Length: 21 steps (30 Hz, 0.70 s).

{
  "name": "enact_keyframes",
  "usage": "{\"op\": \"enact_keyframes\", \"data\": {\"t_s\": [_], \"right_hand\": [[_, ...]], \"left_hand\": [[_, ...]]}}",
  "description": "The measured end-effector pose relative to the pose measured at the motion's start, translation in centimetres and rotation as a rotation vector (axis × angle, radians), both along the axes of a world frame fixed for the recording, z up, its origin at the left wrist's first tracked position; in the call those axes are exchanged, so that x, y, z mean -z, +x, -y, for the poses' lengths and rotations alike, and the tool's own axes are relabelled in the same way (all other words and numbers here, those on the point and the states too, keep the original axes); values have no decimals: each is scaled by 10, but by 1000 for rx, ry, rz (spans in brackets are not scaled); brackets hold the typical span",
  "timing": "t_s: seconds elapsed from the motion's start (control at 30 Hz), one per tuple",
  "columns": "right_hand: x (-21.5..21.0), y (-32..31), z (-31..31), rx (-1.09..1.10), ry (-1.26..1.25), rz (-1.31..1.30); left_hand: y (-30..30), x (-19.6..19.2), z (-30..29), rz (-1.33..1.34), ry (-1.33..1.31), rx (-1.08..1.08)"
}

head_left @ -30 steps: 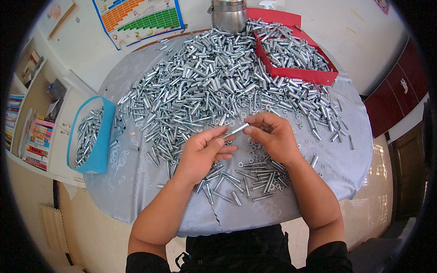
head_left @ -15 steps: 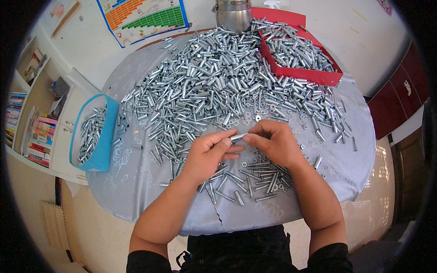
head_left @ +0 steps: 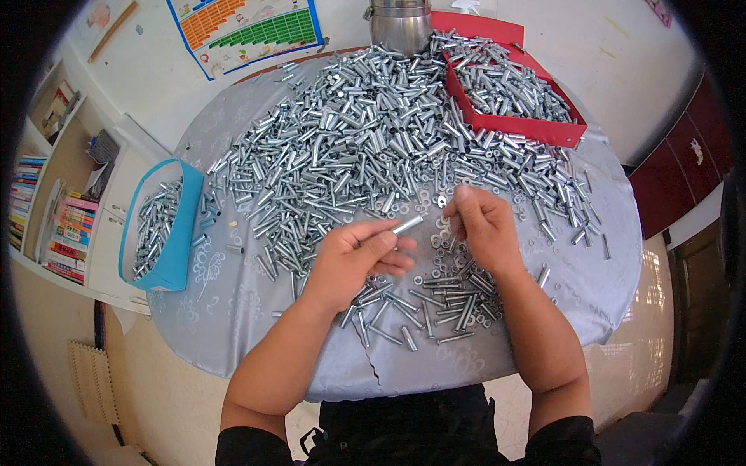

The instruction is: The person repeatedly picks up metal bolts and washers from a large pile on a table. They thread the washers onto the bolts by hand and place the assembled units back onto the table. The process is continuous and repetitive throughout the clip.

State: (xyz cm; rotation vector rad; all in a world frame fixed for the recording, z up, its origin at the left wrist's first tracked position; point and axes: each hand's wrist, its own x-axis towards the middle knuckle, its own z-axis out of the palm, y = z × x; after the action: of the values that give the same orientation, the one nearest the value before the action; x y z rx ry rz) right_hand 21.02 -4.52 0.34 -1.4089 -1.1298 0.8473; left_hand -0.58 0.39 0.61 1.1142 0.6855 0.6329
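Observation:
Between the thumb and fingers of my left hand (head_left: 359,252) is a silvery metal bolt sleeve (head_left: 407,225), its free end pointing up and right. Whether a bolt sits inside it is too small to tell. My right hand (head_left: 486,229) is apart from it, fingers curled beside a washer (head_left: 442,200) among other loose washers. The fingertips are partly hidden, and I cannot make out anything in them. Below and between my hands lies a small pile of bolts (head_left: 465,311) with nuts. A large heap of metal sleeves and bolts (head_left: 342,132) spreads beyond.
A red box (head_left: 528,124) of metal parts stands at the back right, near a steel container (head_left: 400,27). At the left is a blue fabric bin (head_left: 175,252) of metal parts. All rest on a round table with a grey cloth (head_left: 256,334).
My right hand has let go of the bolt sleeve and moved up and right to the washers. My left hand keeps the sleeve, nearly in place.

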Motion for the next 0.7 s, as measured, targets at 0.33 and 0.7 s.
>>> {"op": "enact_keyframes", "data": {"t_s": [0.33,0.7], "right_hand": [[11,16,-10,29,258,941],[13,16,-5,-40,105,924]], "left_hand": [[-5,13,-9,144,-65,-166],[0,12,-3,74,-90,-119]]}}
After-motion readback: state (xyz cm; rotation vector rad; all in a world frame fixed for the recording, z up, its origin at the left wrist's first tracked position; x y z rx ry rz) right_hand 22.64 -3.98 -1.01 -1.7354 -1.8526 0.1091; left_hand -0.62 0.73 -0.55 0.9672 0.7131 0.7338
